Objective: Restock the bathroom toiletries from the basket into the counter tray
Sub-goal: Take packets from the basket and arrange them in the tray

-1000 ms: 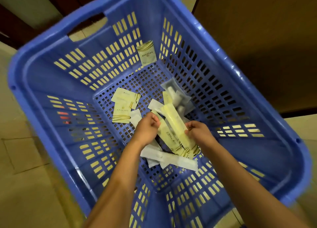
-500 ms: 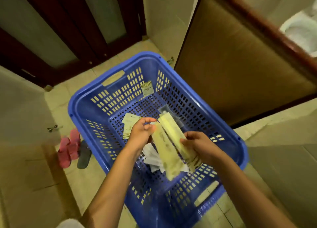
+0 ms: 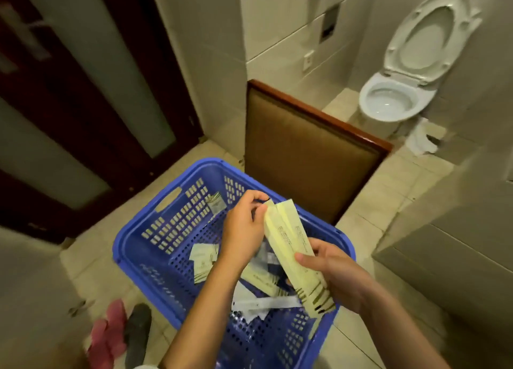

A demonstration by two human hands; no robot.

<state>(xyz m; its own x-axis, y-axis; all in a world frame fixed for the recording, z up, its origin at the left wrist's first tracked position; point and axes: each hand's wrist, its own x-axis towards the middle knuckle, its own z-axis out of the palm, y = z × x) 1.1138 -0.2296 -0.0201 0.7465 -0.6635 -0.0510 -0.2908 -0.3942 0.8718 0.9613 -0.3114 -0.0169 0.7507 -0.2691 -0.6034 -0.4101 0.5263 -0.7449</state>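
Note:
A blue plastic basket (image 3: 155,230) stands on the tiled floor below me. Above it I hold a bundle of long pale-yellow toiletry packets (image 3: 291,246). My right hand (image 3: 330,271) grips the bundle around its lower half. My left hand (image 3: 244,227) pinches its upper end with thumb and fingers. Several more packets lie loose on the basket's bottom: small cream sachets (image 3: 202,260) on the left, white wrapped ones (image 3: 263,303) under my forearms, and one sachet (image 3: 216,203) leaning on the far wall. No counter tray is in view.
A brown wood-framed panel (image 3: 302,157) stands just behind the basket. A white toilet (image 3: 394,99) with raised lid is at the far right, crumpled white paper (image 3: 422,141) beside it. Dark doors (image 3: 69,105) fill the left. Pink and dark slippers (image 3: 119,332) lie at the bottom left.
Both hands have lifted the yellow packets up out of the basket. My view has risen and pulled back, so the basket looks smaller and the toilet has come into sight.

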